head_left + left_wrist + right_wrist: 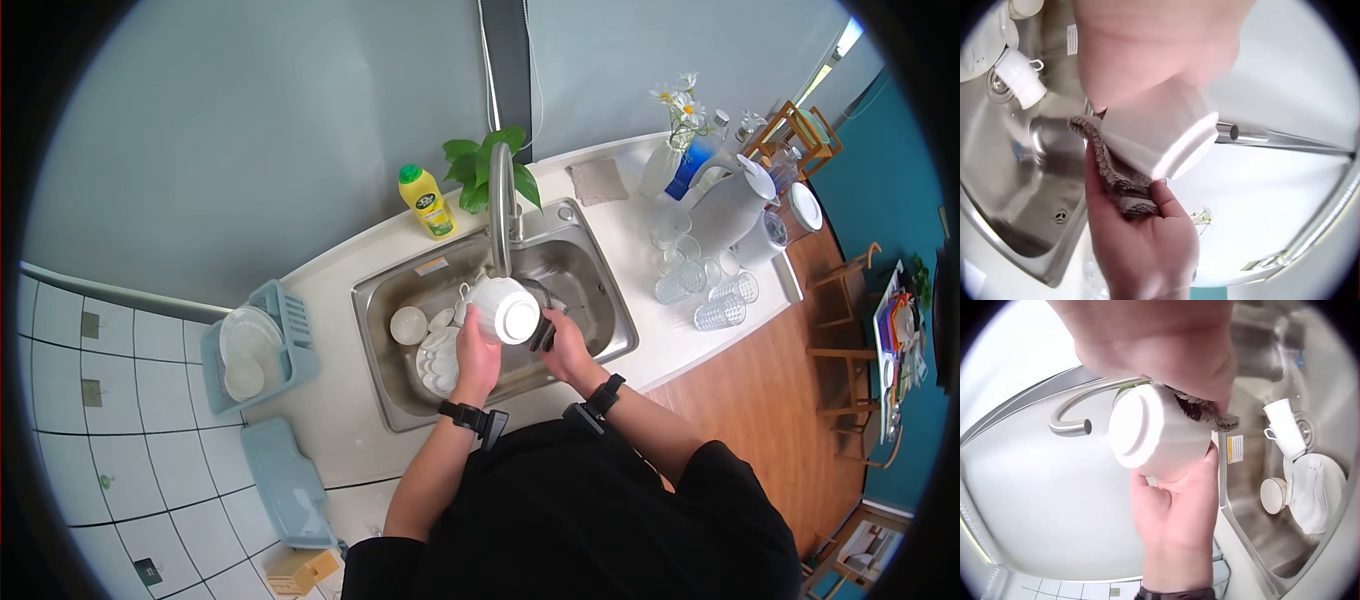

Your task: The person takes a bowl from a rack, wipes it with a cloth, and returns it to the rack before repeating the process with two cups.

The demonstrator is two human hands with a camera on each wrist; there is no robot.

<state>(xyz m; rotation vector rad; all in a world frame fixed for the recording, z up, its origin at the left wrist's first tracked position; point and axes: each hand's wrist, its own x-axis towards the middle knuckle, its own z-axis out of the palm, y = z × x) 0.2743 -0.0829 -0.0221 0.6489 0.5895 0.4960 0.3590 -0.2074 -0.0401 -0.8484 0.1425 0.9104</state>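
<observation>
Over the sink [600, 345], my left hand [478, 358] grips a white bowl [497, 306] tipped on its side, with its foot ring facing up toward me. My right hand [568, 350] pinches a grey-brown textured cloth [1124, 184] between thumb and fingers. The cloth lies against the bowl's side near its rim, as both wrist views show. In the sink's left part are a small bowl [408, 326], a white plate [1338, 469] with white spoons [1315, 495] on it, and white cups [1284, 428] lying on their side.
The faucet [501, 215] arches just behind the bowl. A yellow bottle [428, 203] and a green plant [480, 165] stand behind the sink. On the left is a blue dish rack [297, 325] with dishes. Glasses [720, 312], a pitcher [722, 215] and a flat cloth [598, 181] are on the right.
</observation>
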